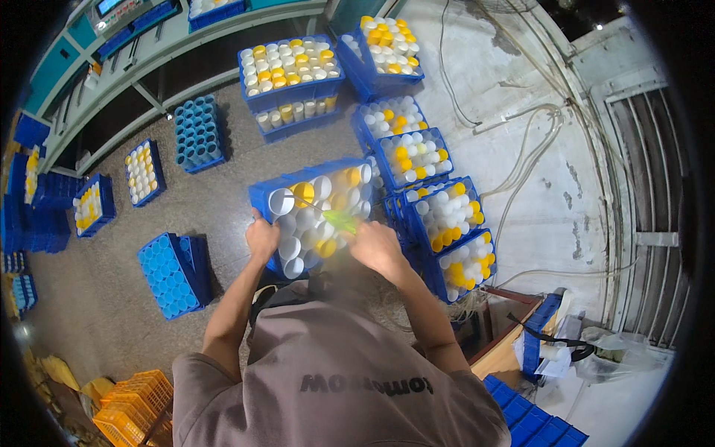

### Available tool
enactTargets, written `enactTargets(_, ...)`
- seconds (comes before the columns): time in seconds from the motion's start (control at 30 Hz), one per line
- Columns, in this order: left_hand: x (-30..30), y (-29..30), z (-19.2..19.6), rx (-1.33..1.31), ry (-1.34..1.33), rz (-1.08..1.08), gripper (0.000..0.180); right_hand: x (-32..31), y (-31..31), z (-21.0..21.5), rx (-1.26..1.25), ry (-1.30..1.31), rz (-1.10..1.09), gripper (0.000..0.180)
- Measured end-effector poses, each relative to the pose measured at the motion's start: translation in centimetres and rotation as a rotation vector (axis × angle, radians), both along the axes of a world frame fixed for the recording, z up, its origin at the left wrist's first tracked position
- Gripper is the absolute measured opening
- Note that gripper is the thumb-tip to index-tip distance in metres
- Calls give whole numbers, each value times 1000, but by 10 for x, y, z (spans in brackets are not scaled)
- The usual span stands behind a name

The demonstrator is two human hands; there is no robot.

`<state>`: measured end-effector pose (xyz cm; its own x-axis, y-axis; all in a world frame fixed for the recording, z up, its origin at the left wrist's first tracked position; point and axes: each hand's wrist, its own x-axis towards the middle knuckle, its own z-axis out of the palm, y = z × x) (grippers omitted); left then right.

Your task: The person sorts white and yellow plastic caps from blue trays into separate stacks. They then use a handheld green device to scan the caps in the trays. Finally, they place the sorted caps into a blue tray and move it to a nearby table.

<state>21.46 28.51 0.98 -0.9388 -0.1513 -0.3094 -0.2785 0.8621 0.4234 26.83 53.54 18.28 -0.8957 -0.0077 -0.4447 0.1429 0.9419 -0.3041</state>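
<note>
Right in front of me, a blue crate (269, 179) is filled with upright white and yellow open tubes (304, 218). My left hand (262, 237) is closed on the crate's left edge. In my right hand (377, 246) is a bright green air blow gun (340, 220), its thin nozzle pointing left over the tubes toward a white one near the crate's left side. Fingers wrap round its handle. A pale haze blurs the tubes around the gun and the crate's right part.
Stacked blue crates (465, 201) of tubes line the right, beside a white wall with hoses (532, 160). More crates (290, 67) stand ahead. Crates of blue tubes (170, 276) sit on the floor at left, a machine bench (201, 45) behind. An orange basket (134, 406) is lower left.
</note>
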Motion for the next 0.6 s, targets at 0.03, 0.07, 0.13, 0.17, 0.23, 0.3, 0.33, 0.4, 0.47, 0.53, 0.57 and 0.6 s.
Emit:
enactTargets(0.03, -10, -3, -1, 7, 1, -9, 84, -9, -9, -1, 4, 0, 4, 44)
enactTargets(0.07, -19, -7, -2, 11, 14, -14, 84, -18, -17, -2, -12, 41, 15, 43)
enactTargets(0.13, -40, -14, -7, 15, -25, -19, 84, -33, -31, -4, 19, 31, 30, 40)
enactTargets(0.17, -50, -20, -11, 18, -22, -12, 84, -39, -37, -5, 19, 60, 39, 38)
enactTargets(0.23, -73, -33, -19, 24, -63, 5, 80, -51, -48, -8, 36, 54, 35, 35)
enactTargets(0.3, -94, -44, -28, 36, -95, 49, 76, -60, -59, -12, 27, 79, 42, 32)
enactTargets(0.33, -104, -48, -32, 49, -117, 54, 74, -65, -64, -14, 14, 94, 52, 32)
enactTargets(0.4, -119, -58, -39, 39, -128, 82, 71, -71, -75, -19, 16, 77, 40, 31)
enactTargets(0.47, -130, -67, -44, 62, -157, 97, 70, -75, -86, -24, 18, 75, 4, 32)
enactTargets(0.53, -140, -78, -48, 60, -188, 114, 69, -76, -95, -29, -2, -35, 12, 33)
enactTargets(0.57, -146, -84, -50, 56, -210, 119, 69, -77, -99, -32, 23, -123, 23, 34)
enactTargets(0.6, -151, -88, -53, 42, -210, 134, 68, -77, -102, -36, -28, -72, 26, 34)
